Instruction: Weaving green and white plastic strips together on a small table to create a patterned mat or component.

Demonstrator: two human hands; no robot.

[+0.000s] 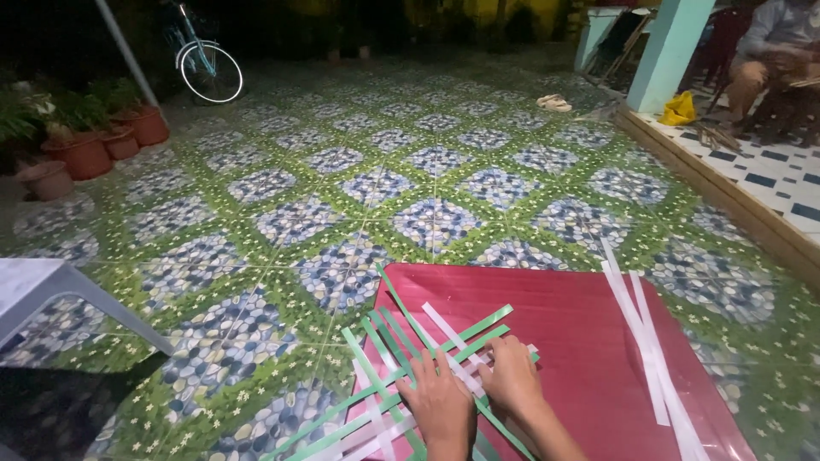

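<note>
Green and white flat strips (401, 341) lie crossed in a loose weave on a red board (564, 333) on the patterned tile floor. My left hand (440, 401) presses flat on the strips near the weave's middle. Just to its right, my right hand (511, 374) rests on them too, fingertips pinching at a white strip. Both hands sit side by side, touching the weave. Loose white strips (645, 341) lie apart on the board's right side.
A grey plastic stool (34, 286) stands at the left. Potted plants (85, 141) and a bicycle wheel (209, 72) are at the far left. At the right, a raised tiled step (735, 196), a teal pillar (670, 47) and a seated person (769, 60).
</note>
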